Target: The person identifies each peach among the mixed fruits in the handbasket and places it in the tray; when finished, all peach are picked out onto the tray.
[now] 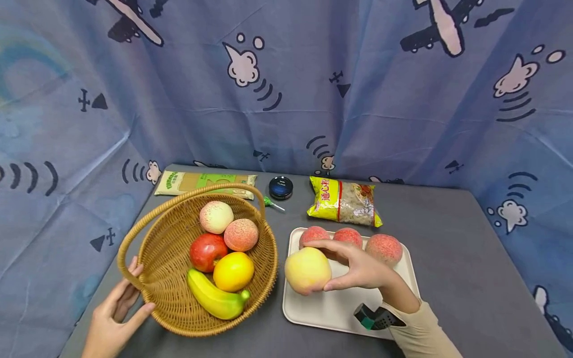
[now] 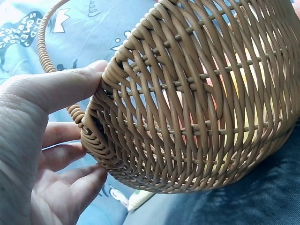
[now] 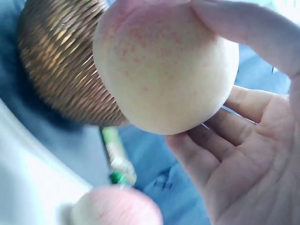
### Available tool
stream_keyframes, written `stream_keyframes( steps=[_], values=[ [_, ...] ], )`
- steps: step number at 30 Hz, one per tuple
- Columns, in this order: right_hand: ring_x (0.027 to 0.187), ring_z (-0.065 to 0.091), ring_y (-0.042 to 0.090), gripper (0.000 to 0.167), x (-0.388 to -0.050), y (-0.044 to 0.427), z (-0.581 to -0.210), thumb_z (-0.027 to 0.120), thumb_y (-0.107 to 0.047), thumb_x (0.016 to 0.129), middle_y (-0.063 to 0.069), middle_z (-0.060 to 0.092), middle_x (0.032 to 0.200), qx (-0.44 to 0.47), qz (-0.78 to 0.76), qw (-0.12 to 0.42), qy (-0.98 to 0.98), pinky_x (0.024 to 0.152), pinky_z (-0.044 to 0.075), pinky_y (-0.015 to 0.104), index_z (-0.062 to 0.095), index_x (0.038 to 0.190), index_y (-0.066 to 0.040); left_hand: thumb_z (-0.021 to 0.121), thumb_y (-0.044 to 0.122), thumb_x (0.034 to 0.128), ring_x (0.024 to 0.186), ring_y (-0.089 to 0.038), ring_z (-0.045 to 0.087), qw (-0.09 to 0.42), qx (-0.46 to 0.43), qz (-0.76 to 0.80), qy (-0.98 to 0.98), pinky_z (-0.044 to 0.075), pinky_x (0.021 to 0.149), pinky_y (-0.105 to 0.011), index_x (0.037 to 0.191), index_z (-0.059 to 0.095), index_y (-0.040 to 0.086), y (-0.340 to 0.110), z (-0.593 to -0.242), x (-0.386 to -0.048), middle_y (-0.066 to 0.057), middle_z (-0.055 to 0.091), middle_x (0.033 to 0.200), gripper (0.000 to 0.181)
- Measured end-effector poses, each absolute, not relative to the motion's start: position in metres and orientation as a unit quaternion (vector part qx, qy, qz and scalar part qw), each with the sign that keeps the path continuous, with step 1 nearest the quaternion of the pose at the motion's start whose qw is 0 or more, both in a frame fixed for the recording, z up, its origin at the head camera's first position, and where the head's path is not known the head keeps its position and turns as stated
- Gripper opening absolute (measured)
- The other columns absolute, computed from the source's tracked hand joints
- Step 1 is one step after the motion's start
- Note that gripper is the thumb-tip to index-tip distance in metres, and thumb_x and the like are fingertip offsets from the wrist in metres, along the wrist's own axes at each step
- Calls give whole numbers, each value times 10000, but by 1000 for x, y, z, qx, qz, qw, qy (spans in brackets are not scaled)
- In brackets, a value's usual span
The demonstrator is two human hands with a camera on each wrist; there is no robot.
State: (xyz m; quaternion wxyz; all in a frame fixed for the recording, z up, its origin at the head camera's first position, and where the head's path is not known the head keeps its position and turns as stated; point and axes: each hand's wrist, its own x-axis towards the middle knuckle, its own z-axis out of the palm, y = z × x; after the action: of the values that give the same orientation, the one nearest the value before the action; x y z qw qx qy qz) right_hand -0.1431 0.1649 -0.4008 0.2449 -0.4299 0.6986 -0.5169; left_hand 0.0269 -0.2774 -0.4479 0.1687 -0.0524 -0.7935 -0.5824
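I have the left hand [image 1: 111,304] clamped on the wicker basket [image 1: 167,261] and the right hand [image 1: 361,267] round a pale peach [image 1: 307,271], tray [image 1: 320,309] beneath it. I'd squeeze lightly and brace the basket steadily.

I saw the basket [image 1: 167,261] left of the tray [image 1: 313,311], a banana [image 1: 217,298] and an apple [image 1: 207,252] inside it, three peaches [image 1: 385,249] along the tray's far side, a pasta bag [image 1: 344,201] behind them

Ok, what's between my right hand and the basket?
In the head view, the peach your right hand holds comes first, then a bare strip of grey table before the basket.
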Motion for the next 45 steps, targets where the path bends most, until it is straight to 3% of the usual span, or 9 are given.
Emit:
stream_keyframes(
  steps=[4,13,29,32,38,45],
  values=[
    [1278,469,74,691,-137,178,-424,738,-22,803,81,500,1380,-407,-521,246,709,1081,419,180,403,1406,14,574,-282,763,1356,-4,358,171,-55,-586,-790,390,1060,-118,1418,316,-128,-277,-448,27,-101,189,1581,721],
    [1247,481,37,645,-129,192,-456,725,-35,821,188,511,1359,-378,-529,285,705,1056,406,130,425,1390,9,562,-308,747,1370,-42,355,186,-80,-604,-771,391,1067,-133,1405,314,-154,-279,-451,26,-173,187,1569,720],
    [1169,518,-4,566,-130,195,-469,637,-135,916,198,515,1347,-330,-493,339,730,992,463,124,400,1403,31,572,-317,730,1383,-64,341,193,-101,-599,-771,376,1081,-151,1396,307,-173,-281,-454,25,-197,183,1563,731],
    [1194,482,-28,615,-130,195,-469,631,-157,921,213,468,1392,-320,-485,327,746,1003,438,105,354,1433,41,575,-312,732,1381,-56,342,190,-92,-595,-776,380,1077,-144,1399,313,-163,-281,-453,25,-195,185,1564,733],
    [1234,435,-36,786,-129,195,-476,744,-146,826,178,455,1404,-327,-494,286,753,1042,366,71,310,1460,22,595,-273,756,1366,-12,348,172,-55,-571,-801,386,1067,-128,1423,321,-113,-278,-448,26,-150,190,1574,739],
    [1261,421,-28,768,-127,195,-482,758,-168,813,154,483,1391,-344,-489,279,752,1060,349,73,355,1444,2,594,-269,760,1371,-8,337,168,-53,-572,-801,383,1069,-127,1420,321,-120,-278,-448,27,-160,185,1573,730]
  ],
)
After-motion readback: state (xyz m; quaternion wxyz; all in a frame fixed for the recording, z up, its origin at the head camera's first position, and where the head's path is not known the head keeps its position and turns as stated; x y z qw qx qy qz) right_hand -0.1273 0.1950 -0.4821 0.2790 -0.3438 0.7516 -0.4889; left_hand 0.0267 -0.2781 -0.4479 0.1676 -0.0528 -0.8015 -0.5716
